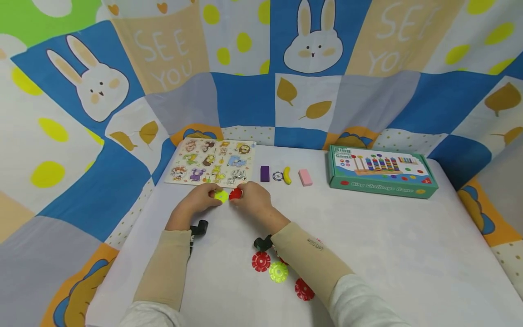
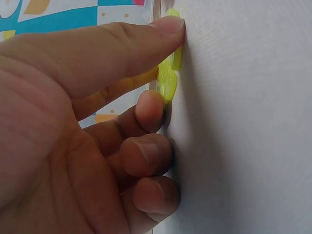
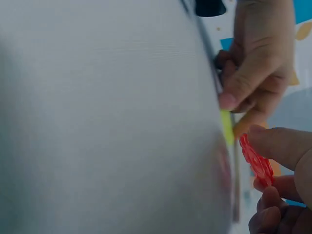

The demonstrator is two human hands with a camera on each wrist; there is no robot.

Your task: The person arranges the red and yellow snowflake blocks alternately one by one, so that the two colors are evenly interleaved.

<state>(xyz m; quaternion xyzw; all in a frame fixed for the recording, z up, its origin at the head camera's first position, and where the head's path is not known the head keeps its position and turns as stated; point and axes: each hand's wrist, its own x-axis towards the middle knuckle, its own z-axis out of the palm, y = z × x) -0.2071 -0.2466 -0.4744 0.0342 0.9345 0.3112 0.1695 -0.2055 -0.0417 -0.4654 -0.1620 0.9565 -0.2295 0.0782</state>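
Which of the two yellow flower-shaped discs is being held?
The far yellow disc, pinched in the left hand; the nearer yellow disc lies loose beside the beige right sleeve.

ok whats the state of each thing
Left hand: pinches lime disc
Right hand: pinches red disc
Loose discs: flat, some partly hidden
Game box: closed, lying flat
Animal board: lying flat
Purple block: lying down
Patterned chip: lying flat
Toy banana: lying down
Pink block: lying down
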